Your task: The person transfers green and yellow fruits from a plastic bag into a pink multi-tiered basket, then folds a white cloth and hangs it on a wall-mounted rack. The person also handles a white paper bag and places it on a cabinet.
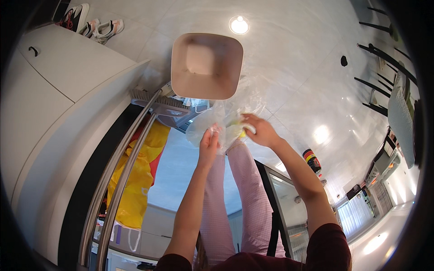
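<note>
A thin, translucent plastic bag [222, 128] hangs crumpled above my feet, in front of my lower legs. My left hand [209, 144] pinches its near side between thumb and fingers. My right hand [261, 131], slightly blurred, is curled at the bag's right side, its fingertips on the film. Just beyond the bag, a beige square bin [206, 67] with rounded corners stands on the floor, its open top showing a bare inside. Something yellow [242, 134] shows beneath my right thumb; what it is cannot be made out.
Left of the bag are a broom head [159, 100] and a grey dustpan [173, 117]. Two metal rails [125, 162] run beside a yellow bag [135, 179]. A white cabinet [74, 64] and shoes [108, 30] lie further left. Black-legged chairs [376, 84] stand at the right.
</note>
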A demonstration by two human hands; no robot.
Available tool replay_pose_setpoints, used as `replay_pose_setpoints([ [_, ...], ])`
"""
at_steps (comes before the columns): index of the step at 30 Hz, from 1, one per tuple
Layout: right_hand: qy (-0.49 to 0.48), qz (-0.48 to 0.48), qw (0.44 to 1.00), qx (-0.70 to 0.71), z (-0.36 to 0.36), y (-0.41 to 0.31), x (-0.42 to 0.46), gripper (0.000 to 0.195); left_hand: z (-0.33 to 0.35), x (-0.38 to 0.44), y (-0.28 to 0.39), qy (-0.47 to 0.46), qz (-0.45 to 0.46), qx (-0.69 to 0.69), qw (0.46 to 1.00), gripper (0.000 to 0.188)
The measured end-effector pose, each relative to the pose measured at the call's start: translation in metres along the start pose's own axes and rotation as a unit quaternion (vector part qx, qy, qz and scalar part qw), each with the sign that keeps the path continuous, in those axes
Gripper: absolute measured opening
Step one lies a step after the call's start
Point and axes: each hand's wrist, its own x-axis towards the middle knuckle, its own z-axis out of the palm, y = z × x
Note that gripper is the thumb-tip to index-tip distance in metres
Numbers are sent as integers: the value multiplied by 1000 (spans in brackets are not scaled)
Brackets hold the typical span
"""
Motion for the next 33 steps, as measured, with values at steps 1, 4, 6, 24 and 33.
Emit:
replay_pose_setpoints([
  [1,-10,6,1000,-2,6,8,1,21,2,-5,-1,-5,6,19,1000,33],
  [4,106,33,994,-9,24,47,23,27,1,-16,-7,-13,10,58,998,32],
  [6,266,154,941,-144,37,83,41,33,-4,-24,-10,-28,-3,83,996,31],
  [24,230,125,801,538,-80,-138,-137,73,18,-122,133,-34,225,110,967,39],
  [33,253,-3,895,367,25,-180,53,25,-58,18,137,148,214,79,962,28],
])
